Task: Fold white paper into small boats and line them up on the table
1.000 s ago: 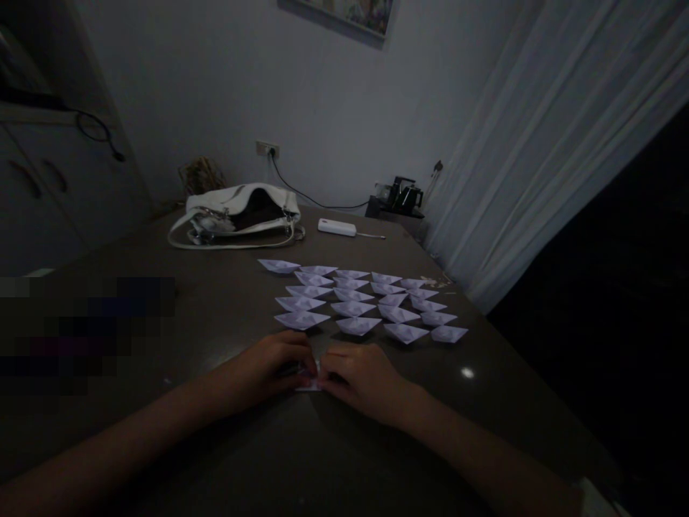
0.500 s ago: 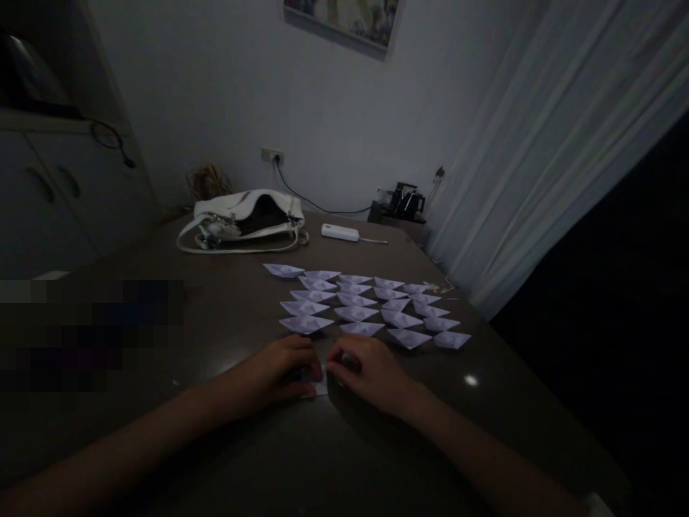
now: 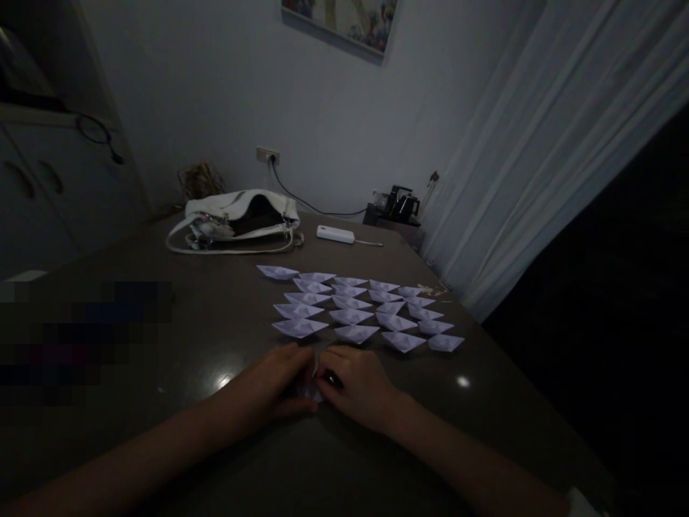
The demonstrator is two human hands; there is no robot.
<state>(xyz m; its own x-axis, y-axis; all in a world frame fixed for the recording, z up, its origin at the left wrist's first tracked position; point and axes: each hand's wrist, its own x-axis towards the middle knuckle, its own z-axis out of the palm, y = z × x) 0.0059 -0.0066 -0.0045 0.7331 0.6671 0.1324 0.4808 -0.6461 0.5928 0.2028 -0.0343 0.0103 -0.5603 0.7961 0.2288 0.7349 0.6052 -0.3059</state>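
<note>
A small folded piece of white paper (image 3: 308,390) is low on the dark table, between my two hands and partly hidden by them. My left hand (image 3: 283,380) curls round its left side, with the thumb along the near edge. From the right, my right hand (image 3: 355,384) pinches its upper edge between thumb and fingertips. Just beyond my hands lie several white paper boats (image 3: 351,317), set out in loose rows and columns. The closest ones, such as a boat (image 3: 300,328) at the front left, sit a little past my knuckles.
On the table (image 3: 226,309) behind the boats are a white handbag (image 3: 242,215) with its top gaping and a white power bank (image 3: 335,234) with a short cable. A black kettle (image 3: 403,207) stands beyond the far end. White curtains (image 3: 500,165) hang at the right. A blurred patch covers the left.
My right fingers have shifted slightly and now pinch the paper's upper edge, a bit of which stands up between my hands. The view has swung slightly; the boats have stayed in place.
</note>
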